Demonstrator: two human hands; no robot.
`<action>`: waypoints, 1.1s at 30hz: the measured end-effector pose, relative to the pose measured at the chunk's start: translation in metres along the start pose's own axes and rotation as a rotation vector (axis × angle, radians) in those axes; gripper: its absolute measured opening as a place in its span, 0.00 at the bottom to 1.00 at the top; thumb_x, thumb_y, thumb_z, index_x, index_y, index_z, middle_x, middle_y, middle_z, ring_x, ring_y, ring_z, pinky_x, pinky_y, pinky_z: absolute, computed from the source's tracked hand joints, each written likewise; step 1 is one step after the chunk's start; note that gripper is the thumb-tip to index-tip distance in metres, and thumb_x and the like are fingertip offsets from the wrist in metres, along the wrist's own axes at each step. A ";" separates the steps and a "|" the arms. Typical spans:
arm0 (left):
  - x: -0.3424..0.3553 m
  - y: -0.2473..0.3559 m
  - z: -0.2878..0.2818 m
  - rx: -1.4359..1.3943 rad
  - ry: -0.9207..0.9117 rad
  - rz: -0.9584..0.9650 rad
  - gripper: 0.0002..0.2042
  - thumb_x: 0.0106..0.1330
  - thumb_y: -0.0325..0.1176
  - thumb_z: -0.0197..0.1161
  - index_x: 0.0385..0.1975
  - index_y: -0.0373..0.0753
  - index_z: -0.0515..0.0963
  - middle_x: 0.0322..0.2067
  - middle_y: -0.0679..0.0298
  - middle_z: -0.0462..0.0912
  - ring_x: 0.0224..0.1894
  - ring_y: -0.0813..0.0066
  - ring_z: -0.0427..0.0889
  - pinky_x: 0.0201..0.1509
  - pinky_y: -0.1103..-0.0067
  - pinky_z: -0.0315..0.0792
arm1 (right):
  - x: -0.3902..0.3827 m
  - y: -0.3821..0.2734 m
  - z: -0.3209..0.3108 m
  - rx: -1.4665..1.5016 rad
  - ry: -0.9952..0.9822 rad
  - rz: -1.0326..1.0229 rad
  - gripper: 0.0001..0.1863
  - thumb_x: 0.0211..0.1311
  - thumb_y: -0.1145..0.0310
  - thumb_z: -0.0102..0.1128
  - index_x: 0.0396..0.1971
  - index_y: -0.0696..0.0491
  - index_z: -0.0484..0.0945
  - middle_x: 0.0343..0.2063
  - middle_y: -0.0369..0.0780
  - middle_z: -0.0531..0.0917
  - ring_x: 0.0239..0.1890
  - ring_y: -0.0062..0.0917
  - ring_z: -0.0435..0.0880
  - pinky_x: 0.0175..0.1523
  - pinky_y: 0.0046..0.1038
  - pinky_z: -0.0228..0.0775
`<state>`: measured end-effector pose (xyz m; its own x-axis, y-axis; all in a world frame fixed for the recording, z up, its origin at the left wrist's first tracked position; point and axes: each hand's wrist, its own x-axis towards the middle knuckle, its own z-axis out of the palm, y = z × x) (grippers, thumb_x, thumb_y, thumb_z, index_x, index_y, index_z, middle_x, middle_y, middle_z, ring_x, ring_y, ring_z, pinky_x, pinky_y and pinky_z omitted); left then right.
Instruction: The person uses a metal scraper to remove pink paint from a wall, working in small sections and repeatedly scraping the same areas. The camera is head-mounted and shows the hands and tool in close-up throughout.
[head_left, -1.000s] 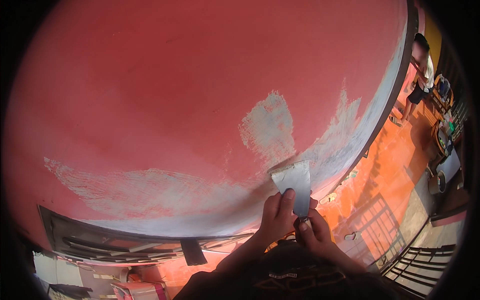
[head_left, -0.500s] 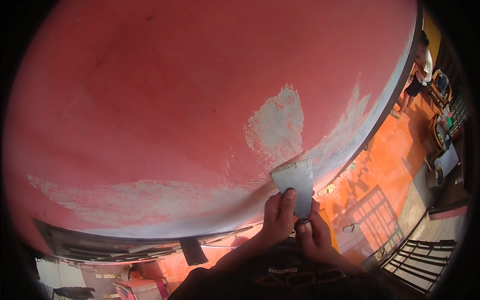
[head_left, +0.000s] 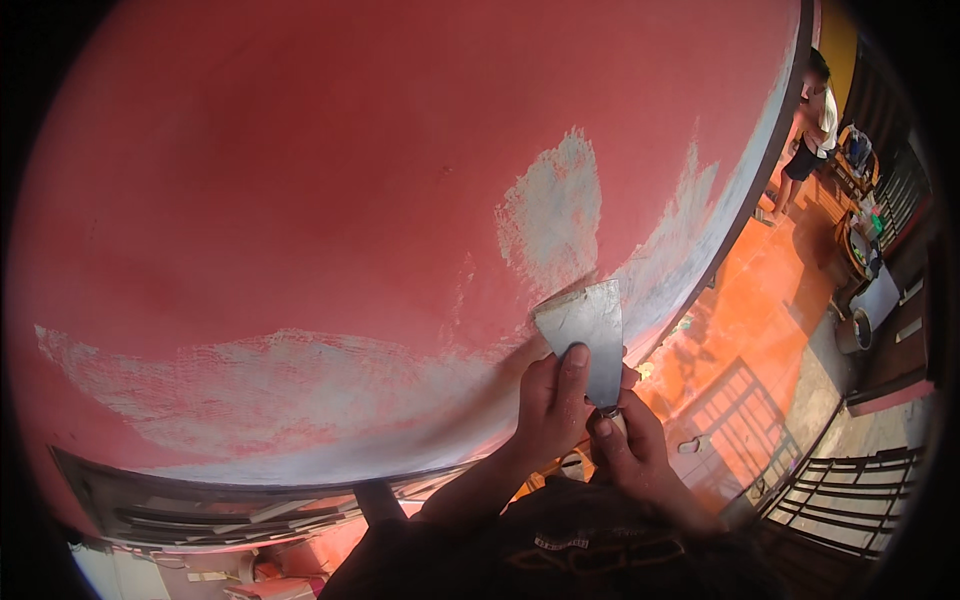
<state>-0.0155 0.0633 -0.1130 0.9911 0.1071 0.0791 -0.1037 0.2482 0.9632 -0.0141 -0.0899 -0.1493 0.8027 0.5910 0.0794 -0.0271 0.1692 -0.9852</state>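
A putty knife (head_left: 592, 325) with a wide metal blade and a pale handle is held in front of the pinkish-red wall (head_left: 300, 190). My left hand (head_left: 550, 405) grips the lower blade, its thumb flat on the metal. Wrapped round the handle is my right hand (head_left: 638, 450). The blade's broad edge points up, just below a whitish patch (head_left: 553, 210) on the wall; whether it touches the wall I cannot tell. A whitish band (head_left: 270, 385) runs along the wall's lower part, scraped thin in places.
A dark edge (head_left: 765, 190) bounds the wall at right. Beyond it lies an orange tiled floor (head_left: 760, 310), where a person (head_left: 815, 130) stands near a chair (head_left: 858, 160). A bucket (head_left: 855, 330) and a barred gate (head_left: 850, 500) are at right. A dark louvred frame (head_left: 200, 510) is at lower left.
The view has shifted a little, so the wall patches sit higher and the person more to the left. Both hands keep hold of the putty knife, slightly higher in the picture.
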 end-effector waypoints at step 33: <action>0.010 0.019 0.002 0.048 -0.051 0.152 0.22 0.82 0.43 0.42 0.52 0.29 0.75 0.37 0.55 0.86 0.39 0.69 0.88 0.43 0.75 0.82 | 0.007 -0.026 0.027 0.283 0.066 -0.084 0.17 0.77 0.70 0.47 0.61 0.57 0.69 0.26 0.27 0.71 0.17 0.05 0.61 0.23 0.13 0.50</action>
<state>-0.0074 0.0675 -0.0937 0.9673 0.0905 0.2370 -0.2502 0.1867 0.9500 -0.0241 -0.0691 -0.1195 0.8458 0.5147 0.1402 -0.1160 0.4340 -0.8934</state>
